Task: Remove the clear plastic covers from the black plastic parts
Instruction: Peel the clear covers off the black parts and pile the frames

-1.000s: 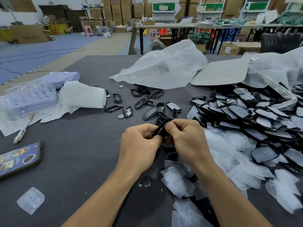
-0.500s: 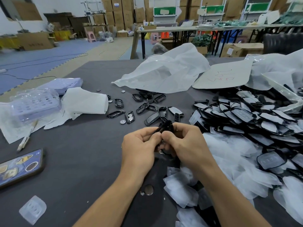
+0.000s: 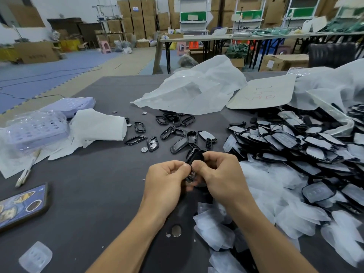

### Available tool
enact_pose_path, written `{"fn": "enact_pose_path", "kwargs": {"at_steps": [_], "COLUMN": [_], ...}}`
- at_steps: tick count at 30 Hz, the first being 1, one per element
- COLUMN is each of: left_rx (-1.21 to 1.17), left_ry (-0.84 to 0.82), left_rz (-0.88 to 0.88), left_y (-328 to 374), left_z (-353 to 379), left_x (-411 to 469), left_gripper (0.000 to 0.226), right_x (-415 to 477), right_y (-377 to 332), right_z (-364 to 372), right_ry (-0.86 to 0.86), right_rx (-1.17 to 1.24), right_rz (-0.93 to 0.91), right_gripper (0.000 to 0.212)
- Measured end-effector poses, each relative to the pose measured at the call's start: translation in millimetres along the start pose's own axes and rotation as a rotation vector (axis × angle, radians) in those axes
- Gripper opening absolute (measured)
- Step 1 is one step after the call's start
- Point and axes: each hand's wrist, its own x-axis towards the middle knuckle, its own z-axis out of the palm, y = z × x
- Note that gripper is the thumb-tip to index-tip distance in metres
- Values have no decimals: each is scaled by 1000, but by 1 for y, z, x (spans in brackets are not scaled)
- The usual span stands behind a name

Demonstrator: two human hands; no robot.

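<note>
Black plastic part sits pinched between my two hands, raised just above the dark grey surface at the middle of the view. My left grip is clenched on its near end, thumb and forefinger curled tight against it. My right grip is curled round the far end, with the thumb pressing beside the left thumb. I cannot tell whether a clear cover is on this piece; the fingers hide most of it.

To the right lies a big heap of black parts with their clear covers on, overlapping one another. Nearer me, loose clear covers are spread beside that heap and trail down under my right forearm. Beyond my hands, bare black frames and shells are scattered, with a coin just beside one of them. A white plastic bag lies crumpled further back. At the left edge a phone rests flat, and behind it stand lavender trays next to a folded white sheet.
</note>
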Motion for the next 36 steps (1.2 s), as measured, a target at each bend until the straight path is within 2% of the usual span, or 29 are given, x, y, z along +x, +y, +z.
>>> {"fn": "enact_pose_path", "kwargs": {"at_steps": [3, 6, 8, 10, 13, 17, 20, 23, 27, 29, 32, 33, 36], "left_rx": [138, 81, 117, 210, 172, 78, 59, 59, 15, -57, -137, -160, -188], "left_ry": [-49, -79, -76, -31, 24, 79, 94, 92, -44, -17, 71, 90, 125], "left_rz": [75, 42, 36, 69, 103, 110, 96, 81, 65, 32, -21, -37, -61], "left_y": [1, 4, 4, 5, 7, 9, 7, 4, 5, 6, 8, 10, 11], "left_z": [1, -3, -5, -6, -3, -3, -2, 0, 2, 3, -1, -3, -7], "left_x": [-1, 0, 1, -1, -4, -1, -2, -2, -3, -3, 0, 1, 4], "left_gripper": [33, 31, 23, 8, 30, 33, 32, 19, 17, 20, 20, 19, 19], "right_x": [1, 3, 4, 5, 3, -3, -4, -3, -3, -4, -1, 1, 3], "right_y": [2, 0, -1, 0, 2, -4, -7, -9, -11, -13, -16, -18, -21], "right_z": [1, 0, -1, -2, -2, 0, 1, -1, -2, -5, -27, -39, -61], "right_ry": [87, 38, 0, 6, 33, 109, 116, 132, 150, 222, 468, 488, 251], "right_rx": [-164, -24, 31, -43, -153, -230, -148, -33, 56, -77, -464, -623, -1119], "right_rz": [-51, 30, 81, 76, 42, -93, -101, -30, 29, -19, -140, -129, 111], "right_gripper": [25, 36, 40, 34, 24, 15, 19, 24, 28, 24, 19, 20, 16]}}
